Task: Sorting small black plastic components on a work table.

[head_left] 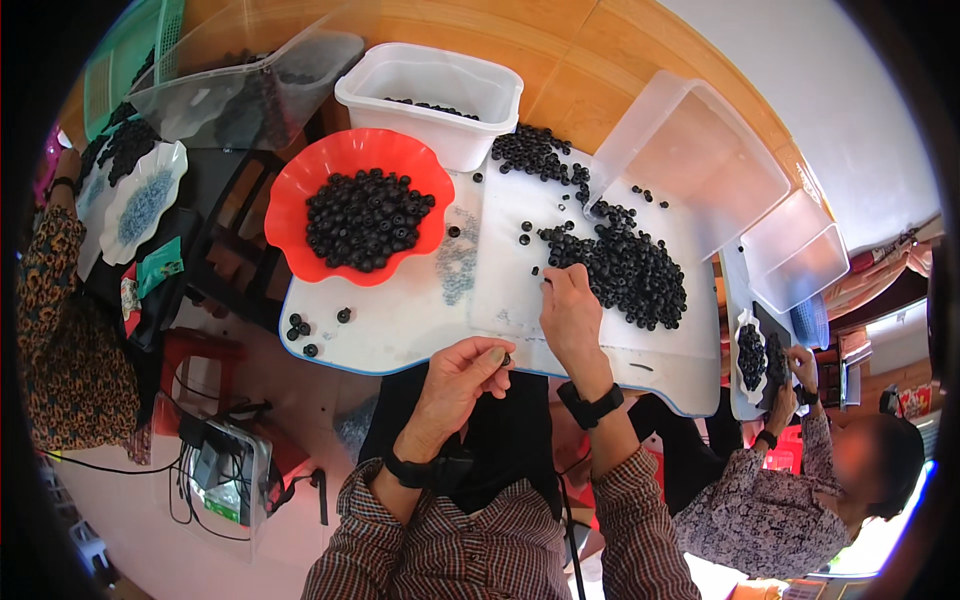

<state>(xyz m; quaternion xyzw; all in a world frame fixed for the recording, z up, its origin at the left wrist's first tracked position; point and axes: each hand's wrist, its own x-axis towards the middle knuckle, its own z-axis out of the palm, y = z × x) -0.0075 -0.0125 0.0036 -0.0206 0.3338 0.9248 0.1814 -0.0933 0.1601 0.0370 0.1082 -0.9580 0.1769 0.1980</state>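
A person in a checked shirt sits at a white board (400, 320) strewn with small black beads, both wrists banded with black watches. The left hand (462, 372) hovers at the near edge of the board, fingers curled together and pinching a single black bead (506, 357) between thumb and fingertips. The right hand (570, 312) lies flat on the board just beside it, fingers together and stretched toward a loose pile of black beads (625, 268), the fingertips touching the pile's near edge.

Behind the left hand, a red scalloped bowl (300, 190) holds a heap of the same beads. A patch of small bluish-grey pieces (458, 262) lies on the board between the bowl and the pile. A few stray beads (302, 330) rest near the board's left corner. At the far edge stands a white tub (430, 90) with beads on its bottom, and a clear plastic box (700, 165) lies tipped on its side to the right of the pile.

At lower right, another person in a patterned shirt works with both hands over a small dish of black beads (750, 355). At far left, a white scalloped plate (145, 200) carries more bluish pieces.
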